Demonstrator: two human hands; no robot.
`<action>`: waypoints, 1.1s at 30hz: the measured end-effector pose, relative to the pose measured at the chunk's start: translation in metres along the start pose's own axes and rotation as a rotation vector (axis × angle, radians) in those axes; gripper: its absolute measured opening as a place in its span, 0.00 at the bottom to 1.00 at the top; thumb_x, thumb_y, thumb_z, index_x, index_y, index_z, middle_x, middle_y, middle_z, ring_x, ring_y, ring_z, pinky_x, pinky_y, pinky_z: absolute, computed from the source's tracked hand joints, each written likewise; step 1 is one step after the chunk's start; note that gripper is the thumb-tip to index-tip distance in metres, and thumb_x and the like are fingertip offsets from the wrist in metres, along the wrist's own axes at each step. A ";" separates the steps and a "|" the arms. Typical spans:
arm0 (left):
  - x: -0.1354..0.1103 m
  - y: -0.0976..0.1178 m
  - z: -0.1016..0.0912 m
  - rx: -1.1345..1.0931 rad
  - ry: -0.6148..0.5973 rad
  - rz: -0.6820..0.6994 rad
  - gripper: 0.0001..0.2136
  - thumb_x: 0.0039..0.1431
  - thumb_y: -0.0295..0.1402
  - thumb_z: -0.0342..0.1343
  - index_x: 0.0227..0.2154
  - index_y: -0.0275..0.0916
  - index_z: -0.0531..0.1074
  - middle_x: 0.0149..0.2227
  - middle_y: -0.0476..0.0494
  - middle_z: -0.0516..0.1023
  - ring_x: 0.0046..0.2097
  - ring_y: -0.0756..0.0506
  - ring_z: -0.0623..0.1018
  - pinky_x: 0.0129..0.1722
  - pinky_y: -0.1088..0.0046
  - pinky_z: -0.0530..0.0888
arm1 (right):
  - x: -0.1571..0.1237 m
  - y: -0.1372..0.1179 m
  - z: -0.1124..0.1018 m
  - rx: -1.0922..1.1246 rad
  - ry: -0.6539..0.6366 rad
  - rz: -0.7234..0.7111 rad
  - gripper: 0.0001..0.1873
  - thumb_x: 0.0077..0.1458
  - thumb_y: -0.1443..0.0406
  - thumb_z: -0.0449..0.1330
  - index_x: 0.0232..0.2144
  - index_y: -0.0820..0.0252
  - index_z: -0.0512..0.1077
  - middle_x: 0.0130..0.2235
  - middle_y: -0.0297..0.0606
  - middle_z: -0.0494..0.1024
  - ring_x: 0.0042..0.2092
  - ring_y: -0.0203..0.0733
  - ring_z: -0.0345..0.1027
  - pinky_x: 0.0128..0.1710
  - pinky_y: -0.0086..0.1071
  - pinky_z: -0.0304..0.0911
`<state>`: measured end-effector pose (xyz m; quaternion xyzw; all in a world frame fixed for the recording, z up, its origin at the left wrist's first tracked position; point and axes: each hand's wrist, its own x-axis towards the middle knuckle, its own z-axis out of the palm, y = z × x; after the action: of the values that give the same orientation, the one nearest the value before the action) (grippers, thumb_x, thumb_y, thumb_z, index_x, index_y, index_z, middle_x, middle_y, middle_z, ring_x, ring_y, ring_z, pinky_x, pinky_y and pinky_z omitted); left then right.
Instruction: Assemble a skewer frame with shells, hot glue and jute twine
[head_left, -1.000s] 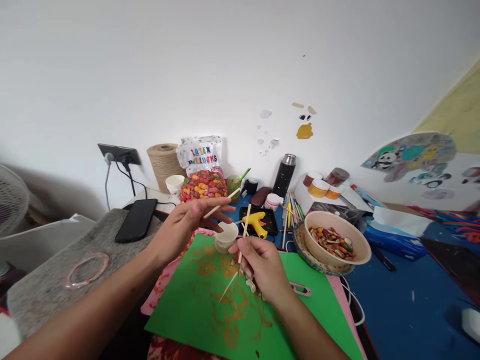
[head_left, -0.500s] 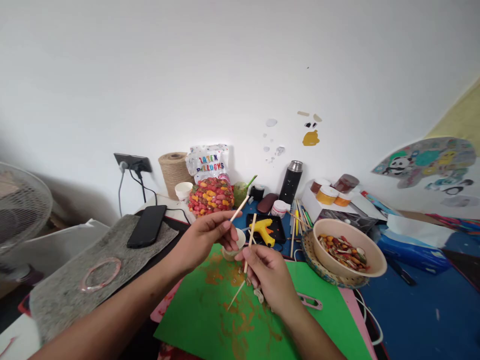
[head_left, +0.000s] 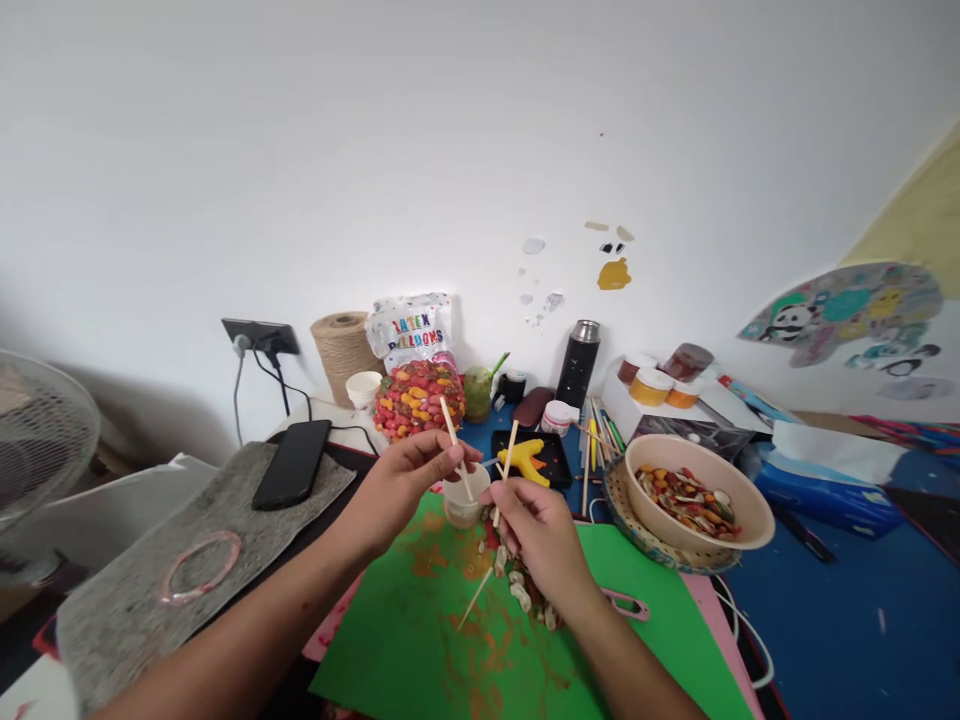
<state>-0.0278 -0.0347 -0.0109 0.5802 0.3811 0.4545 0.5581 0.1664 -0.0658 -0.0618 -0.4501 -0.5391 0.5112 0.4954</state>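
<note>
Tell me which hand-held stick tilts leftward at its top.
The pale wooden stick in the left hand; the other pale wooden stick in the right hand tilts rightward at its top.

Two words can be read — "LATEX" above "BALLOONS", in multicoloured capitals — on the pale upper part of the bag (head_left: 416, 372). Marks on the small white jar (head_left: 558, 417) and the blue packet (head_left: 825, 497) are too small to read.

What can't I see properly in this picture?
In the head view:
- Peanuts: the right hand hides part of the pile.
- Cup: the left hand covers part of it.
- Fan: the left edge cuts it off.
- Jar before the flask: its label is too small to read.
</note>
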 end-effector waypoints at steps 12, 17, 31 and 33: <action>0.000 0.011 -0.007 0.025 -0.011 0.046 0.16 0.57 0.48 0.70 0.33 0.40 0.77 0.33 0.46 0.81 0.38 0.43 0.79 0.43 0.65 0.75 | -0.015 -0.001 0.001 -0.119 -0.027 -0.055 0.28 0.61 0.42 0.63 0.31 0.61 0.79 0.22 0.31 0.66 0.23 0.34 0.55 0.21 0.28 0.49; 0.002 0.007 -0.011 0.118 0.038 0.056 0.20 0.58 0.53 0.67 0.30 0.38 0.79 0.34 0.44 0.82 0.39 0.42 0.79 0.45 0.64 0.75 | -0.016 -0.002 0.001 -0.106 -0.028 -0.037 0.29 0.60 0.40 0.63 0.30 0.60 0.79 0.22 0.31 0.68 0.22 0.33 0.57 0.20 0.27 0.51; -0.003 0.012 -0.001 0.118 -0.022 0.010 0.19 0.56 0.51 0.69 0.38 0.40 0.80 0.33 0.46 0.81 0.36 0.44 0.76 0.38 0.68 0.73 | -0.014 -0.001 -0.002 0.184 -0.013 0.117 0.28 0.57 0.40 0.66 0.30 0.61 0.78 0.19 0.29 0.68 0.17 0.29 0.54 0.16 0.25 0.45; -0.003 0.012 0.000 0.107 -0.040 0.007 0.18 0.56 0.49 0.69 0.38 0.40 0.80 0.34 0.46 0.81 0.37 0.43 0.77 0.39 0.67 0.73 | -0.014 -0.001 -0.002 0.207 -0.011 0.124 0.28 0.57 0.41 0.66 0.30 0.61 0.78 0.19 0.28 0.68 0.17 0.29 0.53 0.17 0.25 0.45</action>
<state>-0.0298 -0.0389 0.0003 0.6194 0.3916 0.4240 0.5322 0.1699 -0.0799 -0.0621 -0.4260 -0.4574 0.5962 0.5039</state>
